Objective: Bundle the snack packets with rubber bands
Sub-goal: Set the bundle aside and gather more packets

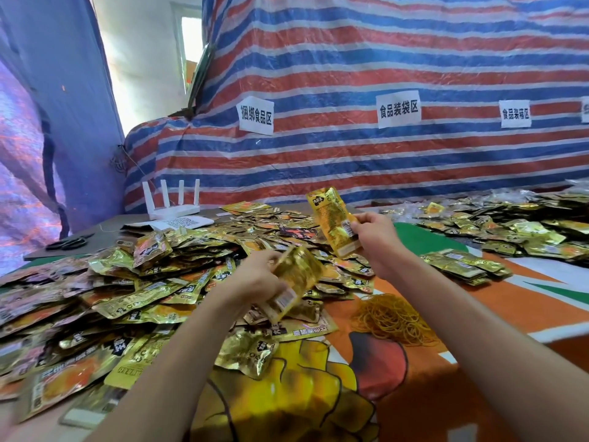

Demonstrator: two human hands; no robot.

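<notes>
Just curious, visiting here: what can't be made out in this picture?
Head view:
- Lower packet in the left hand: motion-blurred, print unreadable.
- Raised packet in the right hand: whether more lie behind it is hidden.
- Rightmost paper sign: cut off by the right edge.
- Dark tool at far left: too small and dim to name.

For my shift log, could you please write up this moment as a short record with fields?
Left hand: grips a blurred packet above the pile of packets
Right hand: holds a second packet upright
Rubber bands: loose heap on the tablecloth, untouched
Back left: router, scissors
</notes>
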